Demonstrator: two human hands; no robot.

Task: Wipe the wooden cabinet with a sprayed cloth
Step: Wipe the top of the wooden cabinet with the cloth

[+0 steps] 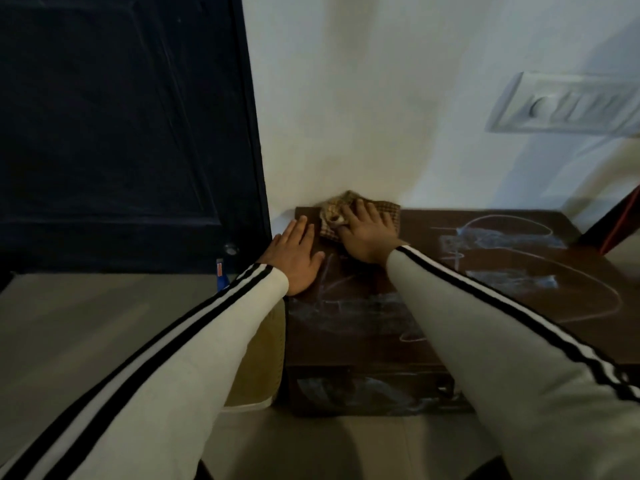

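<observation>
Both arms reach forward and inward from the bottom corners, nearly straight at the elbow, in pale long sleeves with black stripes running down their length. The left hand (294, 258) lies flat, palm down, fingers (298, 227) extended and held close together, thumb spread to the side; its cuff sits at the wrist. The right hand (369, 233) is further forward, palm down, fingers (363, 210) spread and slightly bent, pressing downward; the thumb points toward the left hand. The two hands are near each other but apart. The right sleeve ends at the wrist, with the back of the hand bare.
</observation>
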